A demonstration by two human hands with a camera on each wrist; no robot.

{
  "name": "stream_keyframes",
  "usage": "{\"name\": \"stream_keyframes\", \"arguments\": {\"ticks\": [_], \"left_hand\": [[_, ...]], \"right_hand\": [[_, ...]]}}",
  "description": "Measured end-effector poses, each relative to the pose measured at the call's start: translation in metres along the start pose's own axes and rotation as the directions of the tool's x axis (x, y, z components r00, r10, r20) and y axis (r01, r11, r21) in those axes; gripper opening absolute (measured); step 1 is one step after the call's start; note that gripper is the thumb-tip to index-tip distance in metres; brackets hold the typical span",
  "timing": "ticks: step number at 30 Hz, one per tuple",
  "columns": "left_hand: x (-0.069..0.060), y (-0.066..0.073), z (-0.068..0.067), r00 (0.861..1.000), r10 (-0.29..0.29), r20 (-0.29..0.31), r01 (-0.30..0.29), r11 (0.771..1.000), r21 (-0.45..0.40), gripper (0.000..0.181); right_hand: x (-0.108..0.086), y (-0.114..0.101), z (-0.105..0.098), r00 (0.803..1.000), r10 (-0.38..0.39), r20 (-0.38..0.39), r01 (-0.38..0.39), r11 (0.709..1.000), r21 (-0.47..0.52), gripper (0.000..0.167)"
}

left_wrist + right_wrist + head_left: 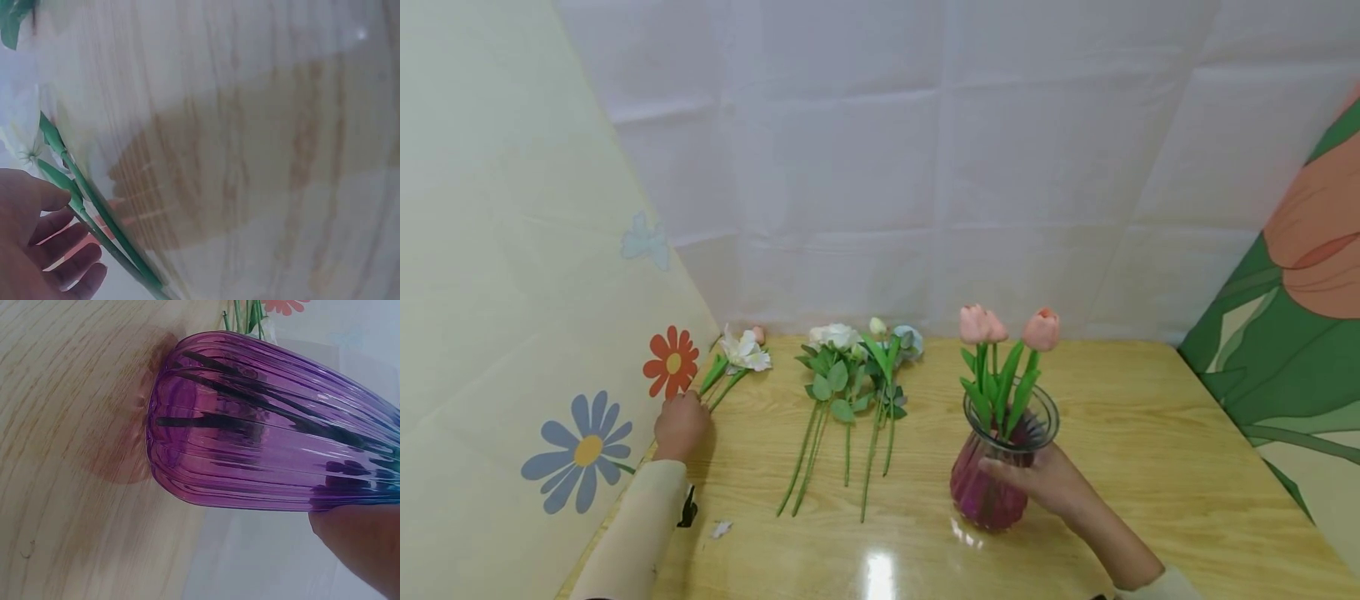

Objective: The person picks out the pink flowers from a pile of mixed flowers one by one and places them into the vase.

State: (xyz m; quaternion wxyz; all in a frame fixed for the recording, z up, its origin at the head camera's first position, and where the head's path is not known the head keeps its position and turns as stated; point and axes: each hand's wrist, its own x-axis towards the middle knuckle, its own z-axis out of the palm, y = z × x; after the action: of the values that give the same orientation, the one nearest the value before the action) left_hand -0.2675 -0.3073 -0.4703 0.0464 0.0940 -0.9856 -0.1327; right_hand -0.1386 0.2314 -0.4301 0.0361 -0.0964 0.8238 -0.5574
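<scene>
My right hand [1051, 482] grips the ribbed purple glass vase [988, 492] just below its clear flared rim, thumb across the front. Pink tulips [1042, 330] with green leaves stand in it, and dark stems [212, 422] show through the glass in the right wrist view. The vase stands upright on the table. At the left edge, my left hand [681, 425] is at the lower stems of a white flower [745, 350] lying there. Seen from the left wrist, the fingers [65, 247] are loosely spread beside two green stems [115, 240], thumb close to one.
White roses [835, 336] with leafy stems, a pale bud [877, 327] and a light blue flower [909, 342] lie mid-table. A small white scrap [721, 529] is near the front left. Cloth walls enclose the wooden table [1120, 433] at the back and sides.
</scene>
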Motion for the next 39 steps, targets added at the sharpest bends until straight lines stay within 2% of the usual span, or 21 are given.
{"name": "stream_keyframes", "arguments": {"ticks": [16,23,32,39], "left_hand": [[-0.002,-0.002,0.003,0.999,0.021,-0.034,-0.022,1.0,-0.016,0.022],[0.001,-0.001,0.0,0.999,0.025,-0.032,-0.026,1.0,-0.014,0.02],[0.003,0.007,-0.006,1.0,-0.019,-0.006,0.019,1.0,-0.012,0.017],[0.003,0.011,-0.008,1.0,-0.013,-0.007,0.013,1.0,-0.001,0.02]], "right_hand": [[-0.001,0.0,0.001,1.0,-0.012,0.005,0.012,1.0,-0.006,0.087],[-0.001,-0.001,0.001,1.0,0.011,-0.006,-0.011,1.0,-0.026,0.088],[-0.001,-0.002,0.0,1.0,0.009,-0.006,-0.009,1.0,-0.03,0.09],[-0.001,-0.003,0.0,1.0,-0.008,-0.017,0.007,0.999,-0.045,0.089]]}}
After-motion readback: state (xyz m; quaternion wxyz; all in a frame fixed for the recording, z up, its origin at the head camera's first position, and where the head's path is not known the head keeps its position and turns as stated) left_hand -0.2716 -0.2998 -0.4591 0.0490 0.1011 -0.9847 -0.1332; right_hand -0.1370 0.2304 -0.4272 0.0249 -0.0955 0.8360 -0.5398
